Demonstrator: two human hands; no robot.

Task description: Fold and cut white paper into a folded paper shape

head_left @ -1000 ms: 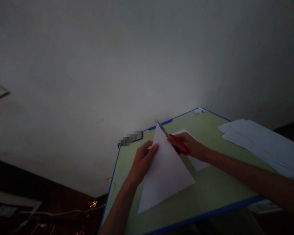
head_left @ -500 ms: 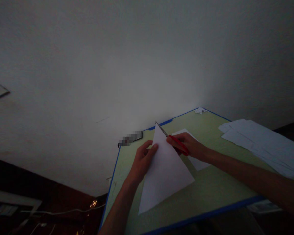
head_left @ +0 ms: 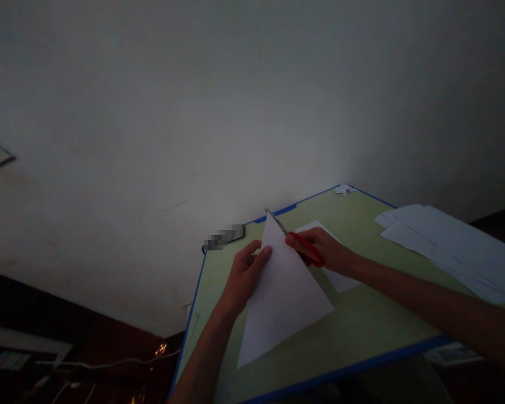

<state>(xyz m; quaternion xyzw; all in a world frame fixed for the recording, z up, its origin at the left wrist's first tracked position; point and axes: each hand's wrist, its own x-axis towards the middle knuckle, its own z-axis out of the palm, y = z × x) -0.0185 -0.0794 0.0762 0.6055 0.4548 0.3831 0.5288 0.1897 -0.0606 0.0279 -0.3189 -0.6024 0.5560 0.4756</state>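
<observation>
Head view: dim.
Left hand [head_left: 244,275]: closed grip pinning the folded white paper [head_left: 283,292] steady.
Right hand [head_left: 326,251]: fingers clasping red-handled scissors [head_left: 297,237], blades seemingly cutting along the paper's edge.
Surface [head_left: 362,325]: green, carries loose sheets [head_left: 450,247].

A white sheet of paper [head_left: 281,292], folded or cut into a long triangle, sits just below the centre of the frame, its sharp tip pointing up and its wide end resting on the surface toward the lower left. Red-handled scissors [head_left: 297,241] lie along its upper right edge, the thin metal blades slanting up-left to the paper's tip, nearly closed.
</observation>
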